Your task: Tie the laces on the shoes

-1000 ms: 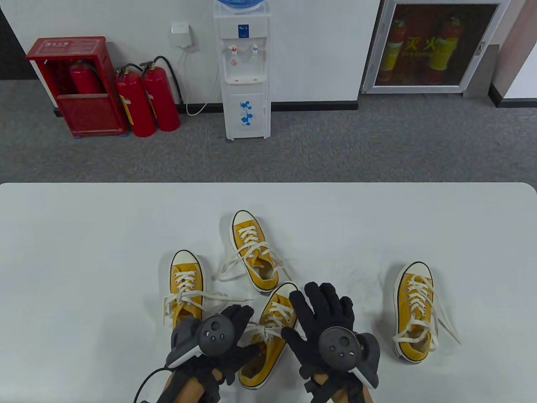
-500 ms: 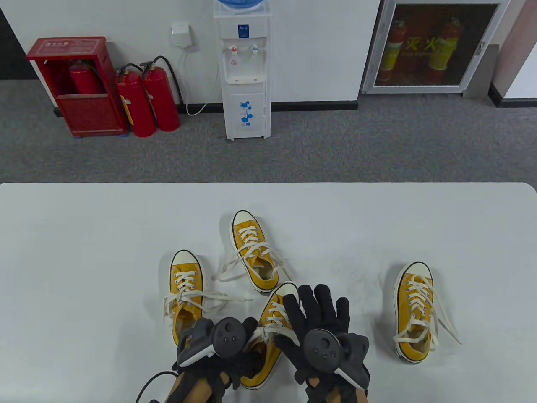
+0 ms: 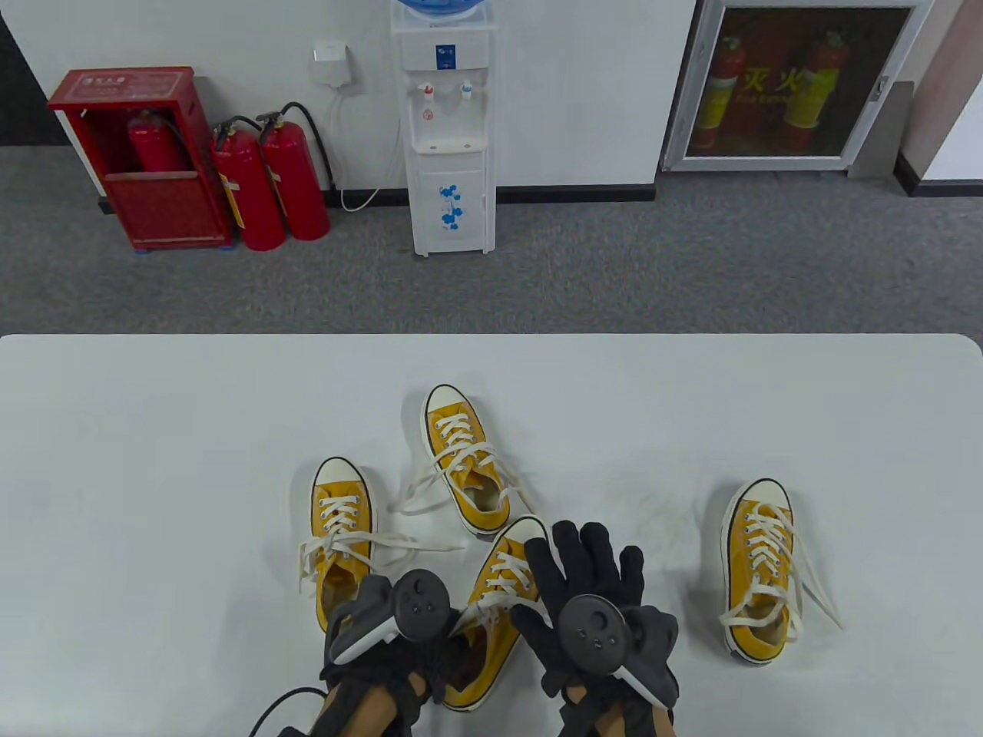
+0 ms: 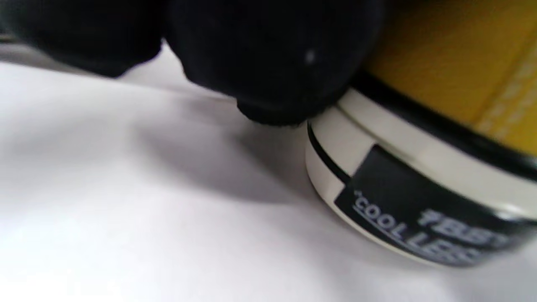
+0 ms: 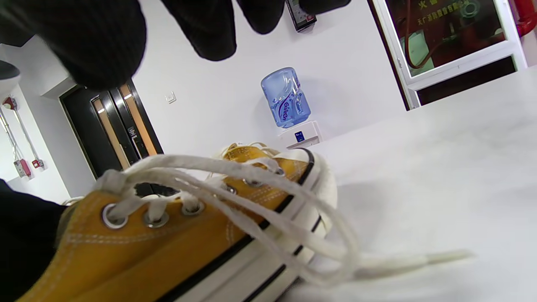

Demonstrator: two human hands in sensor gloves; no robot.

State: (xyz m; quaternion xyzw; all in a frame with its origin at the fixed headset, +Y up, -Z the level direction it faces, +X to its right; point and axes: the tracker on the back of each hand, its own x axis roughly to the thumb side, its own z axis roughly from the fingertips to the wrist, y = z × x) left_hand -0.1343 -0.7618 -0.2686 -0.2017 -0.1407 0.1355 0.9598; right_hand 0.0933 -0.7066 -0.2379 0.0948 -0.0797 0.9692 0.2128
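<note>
Both hands have been drawing back toward the near edge and closer together since a second ago, while the four shoes are lying where they were. Nearest, the left hand (image 3: 399, 652) is resting at the heel of the near shoe (image 3: 491, 614); its fingers are hidden under the tracker in the table view, and the left wrist view is only showing a dark fingertip (image 4: 268, 63) touching the white sole rim, so I cannot tell whether its grip is pressed together or pinching anything. Just right of it, the right hand (image 3: 591, 606) is hovering over the toe side of that shoe with its fingers (image 3: 584, 549) stretched out and spread, gripping nothing. In the right wrist view the lace (image 5: 251, 176) is running loose from the eyelets, looping down beside the sole onto the tabletop (image 3: 153, 461). A little farther left, the left shoe (image 3: 342, 530) is sitting with its laces trailing sideways. Well apart on the right, the right shoe (image 3: 760, 568) is lying with loose lace ends. Beyond the near shoe, almost touching its toe, the far shoe (image 3: 465, 461) is pointing away, laces also untied. Past the tabletop, a water cooler (image 3: 449, 130) is standing against the wall.
</note>
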